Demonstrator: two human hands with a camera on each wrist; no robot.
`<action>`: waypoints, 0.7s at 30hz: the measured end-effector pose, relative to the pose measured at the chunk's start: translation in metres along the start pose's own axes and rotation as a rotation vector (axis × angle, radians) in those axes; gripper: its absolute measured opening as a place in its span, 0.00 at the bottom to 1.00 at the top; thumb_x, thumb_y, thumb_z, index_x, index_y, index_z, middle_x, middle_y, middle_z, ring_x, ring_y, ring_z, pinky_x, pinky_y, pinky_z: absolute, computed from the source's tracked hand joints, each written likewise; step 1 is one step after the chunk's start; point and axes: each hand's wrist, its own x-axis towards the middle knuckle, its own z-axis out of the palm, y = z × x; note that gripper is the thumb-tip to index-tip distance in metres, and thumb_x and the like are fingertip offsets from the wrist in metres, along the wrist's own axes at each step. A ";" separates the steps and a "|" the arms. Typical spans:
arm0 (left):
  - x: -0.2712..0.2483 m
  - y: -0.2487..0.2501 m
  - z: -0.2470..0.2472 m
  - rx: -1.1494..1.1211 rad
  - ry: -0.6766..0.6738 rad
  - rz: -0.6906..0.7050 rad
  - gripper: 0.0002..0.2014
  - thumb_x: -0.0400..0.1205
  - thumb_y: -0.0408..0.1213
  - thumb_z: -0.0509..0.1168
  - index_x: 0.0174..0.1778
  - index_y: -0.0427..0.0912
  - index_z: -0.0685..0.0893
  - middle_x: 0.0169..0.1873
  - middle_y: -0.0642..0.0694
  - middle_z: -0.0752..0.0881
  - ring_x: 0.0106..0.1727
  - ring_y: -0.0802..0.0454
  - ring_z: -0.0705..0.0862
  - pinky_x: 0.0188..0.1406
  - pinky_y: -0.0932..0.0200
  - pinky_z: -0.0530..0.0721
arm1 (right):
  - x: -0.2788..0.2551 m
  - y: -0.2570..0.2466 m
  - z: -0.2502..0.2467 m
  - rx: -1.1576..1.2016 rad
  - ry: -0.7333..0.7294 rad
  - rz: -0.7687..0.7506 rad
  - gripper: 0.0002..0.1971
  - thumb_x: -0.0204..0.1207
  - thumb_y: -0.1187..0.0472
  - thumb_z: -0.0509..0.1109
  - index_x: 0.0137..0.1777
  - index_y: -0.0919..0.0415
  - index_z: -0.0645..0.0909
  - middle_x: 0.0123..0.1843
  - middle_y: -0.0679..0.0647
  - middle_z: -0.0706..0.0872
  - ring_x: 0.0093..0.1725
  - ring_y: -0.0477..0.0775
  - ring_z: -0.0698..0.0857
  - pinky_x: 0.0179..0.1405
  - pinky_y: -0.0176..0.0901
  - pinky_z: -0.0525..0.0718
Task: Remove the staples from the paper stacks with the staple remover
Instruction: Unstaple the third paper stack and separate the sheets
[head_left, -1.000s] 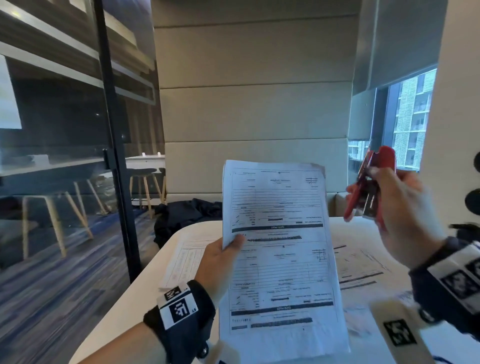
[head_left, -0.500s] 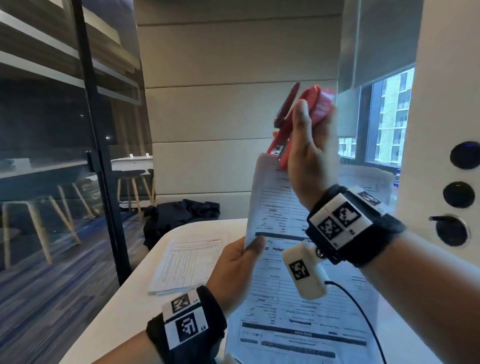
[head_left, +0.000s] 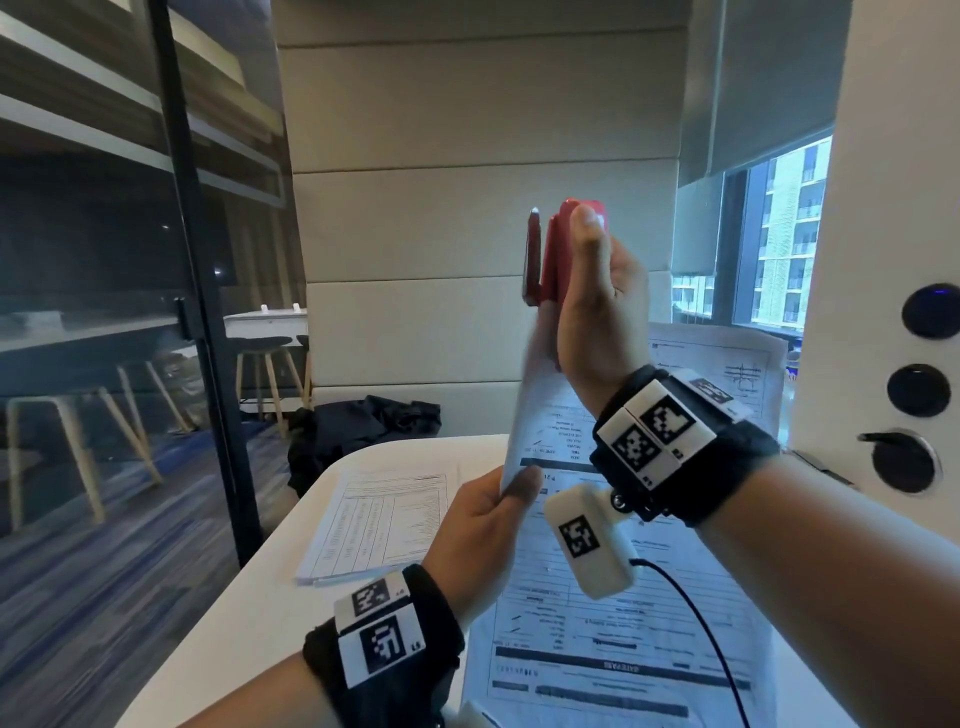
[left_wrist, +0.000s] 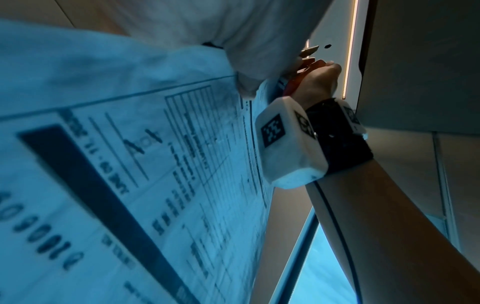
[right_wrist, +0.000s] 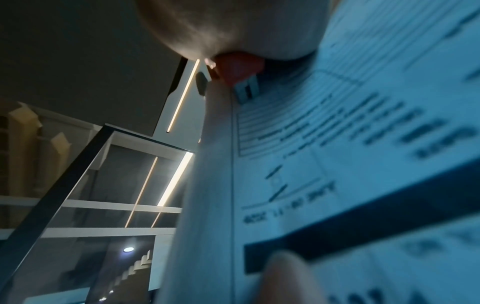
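My left hand (head_left: 485, 512) pinches the left edge of a stapled stack of printed forms (head_left: 613, 644) and holds it upright above the table. My right hand (head_left: 592, 306) grips the red staple remover (head_left: 550, 254) at the stack's top left corner, thumb on its upper end. In the right wrist view the red staple remover (right_wrist: 237, 69) has its metal jaws against the paper (right_wrist: 363, 164) at that corner. The left wrist view shows the forms (left_wrist: 130, 164) close up and the right hand (left_wrist: 317, 80) at their top edge. The staple itself is hidden.
Another stack of forms (head_left: 379, 519) lies flat on the white table (head_left: 234, 639) to the left. A dark garment (head_left: 363, 436) sits on the seat beyond the table. A glass partition (head_left: 104, 312) stands at left, a white panel with round knobs (head_left: 919, 389) at right.
My right hand carried the staple remover from the right side up to the stack's top left corner, then turned it more upright. The left hand kept its pinch on the paper's edge.
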 end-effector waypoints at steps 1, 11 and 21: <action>0.001 0.001 -0.002 -0.007 0.007 -0.002 0.16 0.87 0.43 0.55 0.48 0.42 0.87 0.37 0.51 0.91 0.40 0.57 0.88 0.37 0.67 0.82 | 0.002 -0.001 0.000 -0.011 -0.017 0.009 0.31 0.76 0.38 0.54 0.37 0.69 0.77 0.29 0.59 0.84 0.31 0.60 0.81 0.33 0.57 0.79; 0.008 0.002 -0.012 0.125 -0.019 -0.079 0.18 0.88 0.45 0.54 0.50 0.40 0.87 0.42 0.40 0.91 0.42 0.42 0.90 0.44 0.50 0.88 | 0.015 0.007 -0.013 -0.183 0.110 0.162 0.13 0.64 0.42 0.66 0.38 0.51 0.77 0.34 0.52 0.84 0.40 0.64 0.88 0.43 0.69 0.86; 0.019 0.005 -0.012 0.281 0.127 0.106 0.15 0.86 0.45 0.58 0.48 0.38 0.84 0.41 0.35 0.88 0.41 0.35 0.86 0.42 0.39 0.85 | 0.010 0.010 -0.011 -0.272 0.002 0.316 0.15 0.69 0.46 0.64 0.45 0.58 0.79 0.42 0.56 0.88 0.43 0.60 0.89 0.38 0.54 0.89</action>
